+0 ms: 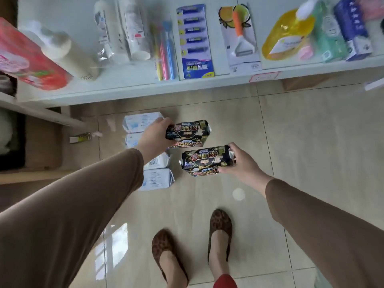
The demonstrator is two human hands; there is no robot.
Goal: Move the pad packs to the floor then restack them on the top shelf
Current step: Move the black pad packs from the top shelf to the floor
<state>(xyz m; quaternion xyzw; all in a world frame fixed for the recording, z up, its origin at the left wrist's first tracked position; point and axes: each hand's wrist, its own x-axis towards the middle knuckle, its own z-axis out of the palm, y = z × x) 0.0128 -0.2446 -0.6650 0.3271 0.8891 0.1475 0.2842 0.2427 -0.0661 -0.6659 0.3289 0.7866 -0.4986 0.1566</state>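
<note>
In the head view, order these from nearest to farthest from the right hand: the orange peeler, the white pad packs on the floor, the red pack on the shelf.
From the right hand:
1. White pad packs, on the floor to its left.
2. Orange peeler, on the shelf above it.
3. Red pack, at the shelf's far left end.

I am looking down at a glossy beige tiled floor and my leopard-print flat shoes. My left hand is gripping one black plastic pad pack with gold and red print by its end, and my right hand is gripping a second black printed pad pack. White and pale-blue pad packs are lying on the floor beneath my left arm. A white shelf above is carrying a blue battery card and toothbrushes.
</note>
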